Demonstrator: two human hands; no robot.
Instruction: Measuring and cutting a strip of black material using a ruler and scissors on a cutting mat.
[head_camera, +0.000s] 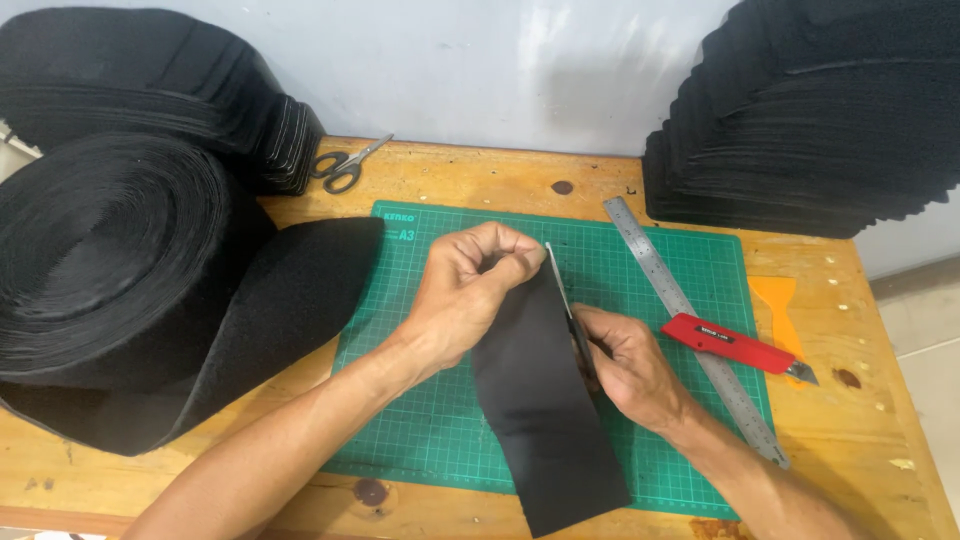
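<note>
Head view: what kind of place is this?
Likely a small craft or fabric-cutting workbench. A green cutting mat lies on a wooden table, with a steel ruler, a red utility knife, and big black fabric rolls. The left hand holds a black strip; the right hand cuts it.

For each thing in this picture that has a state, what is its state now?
left hand: closed, pinching the strip's top edge
right hand: closed on the scissors in hand
scissors in hand: blade at the strip's right edge
black strip: flat on the mat
spare scissors: closed, lying idle
red cutter: lying across the ruler
steel ruler: flat, diagonal
big black roll: partly unrolled
</note>
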